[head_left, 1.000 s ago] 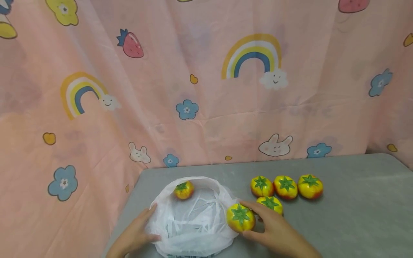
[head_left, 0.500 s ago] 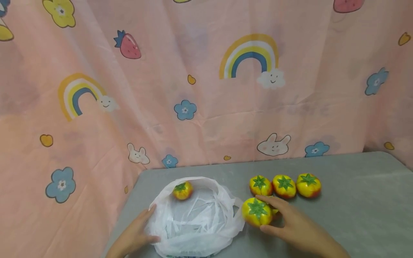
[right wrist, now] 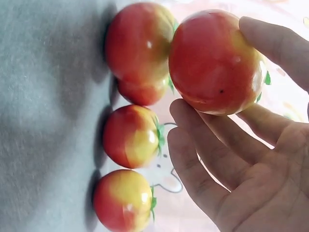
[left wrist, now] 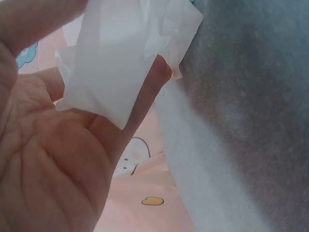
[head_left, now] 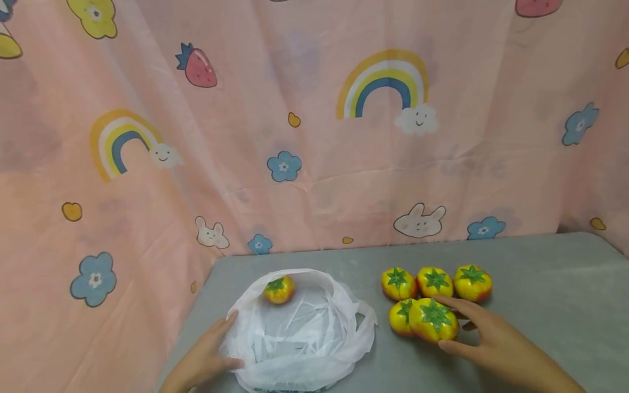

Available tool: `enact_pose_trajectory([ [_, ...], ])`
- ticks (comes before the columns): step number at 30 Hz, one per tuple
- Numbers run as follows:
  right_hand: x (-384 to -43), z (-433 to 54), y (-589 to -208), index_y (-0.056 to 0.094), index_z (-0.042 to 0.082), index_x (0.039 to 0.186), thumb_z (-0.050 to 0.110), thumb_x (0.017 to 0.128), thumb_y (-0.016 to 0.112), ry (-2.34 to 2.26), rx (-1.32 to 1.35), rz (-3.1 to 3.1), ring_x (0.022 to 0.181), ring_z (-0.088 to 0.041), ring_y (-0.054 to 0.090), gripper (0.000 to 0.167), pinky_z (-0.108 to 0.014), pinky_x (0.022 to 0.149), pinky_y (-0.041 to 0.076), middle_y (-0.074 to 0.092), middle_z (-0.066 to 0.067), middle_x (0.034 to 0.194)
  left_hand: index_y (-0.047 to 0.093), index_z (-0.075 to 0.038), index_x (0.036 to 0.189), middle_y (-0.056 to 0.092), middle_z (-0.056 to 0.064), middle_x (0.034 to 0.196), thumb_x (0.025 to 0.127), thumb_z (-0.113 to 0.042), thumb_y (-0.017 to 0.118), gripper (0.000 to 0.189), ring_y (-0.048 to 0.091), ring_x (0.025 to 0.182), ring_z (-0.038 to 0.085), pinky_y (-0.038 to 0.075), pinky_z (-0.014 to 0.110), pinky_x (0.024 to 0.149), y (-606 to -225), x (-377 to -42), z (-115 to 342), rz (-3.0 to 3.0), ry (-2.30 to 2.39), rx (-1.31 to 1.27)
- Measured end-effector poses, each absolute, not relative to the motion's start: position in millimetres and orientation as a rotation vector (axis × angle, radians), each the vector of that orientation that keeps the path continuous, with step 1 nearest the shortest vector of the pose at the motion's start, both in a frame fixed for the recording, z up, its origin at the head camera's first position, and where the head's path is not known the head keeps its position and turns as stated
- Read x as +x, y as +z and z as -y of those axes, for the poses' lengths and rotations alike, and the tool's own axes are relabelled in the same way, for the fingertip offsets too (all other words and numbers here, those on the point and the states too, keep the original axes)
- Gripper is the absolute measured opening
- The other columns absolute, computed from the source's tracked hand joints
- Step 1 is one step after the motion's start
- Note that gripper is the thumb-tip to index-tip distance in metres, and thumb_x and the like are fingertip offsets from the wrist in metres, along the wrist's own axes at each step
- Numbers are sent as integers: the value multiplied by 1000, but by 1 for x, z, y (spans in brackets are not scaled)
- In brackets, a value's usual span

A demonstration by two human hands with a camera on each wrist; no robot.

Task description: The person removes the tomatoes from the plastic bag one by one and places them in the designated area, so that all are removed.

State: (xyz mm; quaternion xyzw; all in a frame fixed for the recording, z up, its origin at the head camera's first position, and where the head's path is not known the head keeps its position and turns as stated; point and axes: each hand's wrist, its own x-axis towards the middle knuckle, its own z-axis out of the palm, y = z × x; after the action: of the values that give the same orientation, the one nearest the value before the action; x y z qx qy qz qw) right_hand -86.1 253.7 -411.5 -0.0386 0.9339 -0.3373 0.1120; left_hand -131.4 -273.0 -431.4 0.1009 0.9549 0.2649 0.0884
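Observation:
A white plastic bag (head_left: 300, 376) stands with its mouth spread, one yellow-and-red tomato (head_left: 279, 289) with a green star-shaped top inside near its far wall. My left hand (head_left: 208, 352) rests against the bag's left side, thumb and fingers apart. In the left wrist view, white plastic (left wrist: 108, 58) lies across straight fingers (left wrist: 140, 108). My right hand (head_left: 484, 338) holds another tomato (head_left: 433, 321) between thumb and fingers, right of the bag. In the right wrist view this tomato (right wrist: 215, 63) is raised beside others on the table.
Behind the held tomato, three tomatoes (head_left: 435, 285) stand in a row on the grey table (head_left: 545, 305). Another tomato (head_left: 400, 317) sits in front of them, partly covered by the held one. A pink patterned curtain (head_left: 314, 207) hangs along the table's far edge.
My right hand has carried the tomato rightward, from the bag's right rim over to the other tomatoes. The bag's right handle has sprung outward. My left hand has stayed in place.

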Motion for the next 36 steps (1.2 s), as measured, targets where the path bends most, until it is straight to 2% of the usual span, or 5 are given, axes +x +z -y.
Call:
enact_pose_trajectory([
  [13, -94, -277, -419, 37, 7, 151, 56, 83, 72, -924, -55, -2783, 106, -32, 63, 90, -51, 83, 58, 46, -34, 143, 37, 2, 151, 46, 30, 147, 65, -35, 89, 108, 46, 135, 47, 37, 64, 110, -433, -131, 278, -2861, 814, 394],
  [21, -101, -287, -432, 34, 1, 148, 50, 85, 73, -991, -109, -2785, 115, -41, 61, 89, -51, 86, 58, 44, -31, 147, 36, 1, 152, 46, 30, 147, 64, -33, 90, 108, 46, 135, 47, 37, 64, 110, -434, -131, 277, -2846, 829, 352],
  [26, -104, -289, -443, 40, -2, 143, 46, 84, 76, -1040, -98, -2712, 111, -36, 65, 84, -51, 87, 58, 51, -32, 140, 36, 1, 152, 47, 29, 146, 65, -33, 90, 108, 47, 134, 45, 38, 64, 110, -435, -131, 277, -2840, 804, 349],
  [31, -105, -290, -452, 43, -2, 141, 41, 84, 77, -1099, -157, -2686, 110, -29, 65, 79, -44, 85, 60, 54, -28, 139, 36, 1, 152, 45, 30, 147, 64, -30, 91, 108, 46, 134, 46, 38, 65, 109, -434, -132, 276, -2825, 817, 335],
  [36, -106, -292, -455, 42, -2, 142, 40, 85, 77, -1118, -184, -2701, 115, -35, 64, 79, -47, 88, 59, 49, -29, 143, 35, 2, 152, 45, 30, 147, 64, -32, 91, 109, 45, 135, 47, 37, 65, 110, -434, -132, 276, -2834, 819, 338],
])
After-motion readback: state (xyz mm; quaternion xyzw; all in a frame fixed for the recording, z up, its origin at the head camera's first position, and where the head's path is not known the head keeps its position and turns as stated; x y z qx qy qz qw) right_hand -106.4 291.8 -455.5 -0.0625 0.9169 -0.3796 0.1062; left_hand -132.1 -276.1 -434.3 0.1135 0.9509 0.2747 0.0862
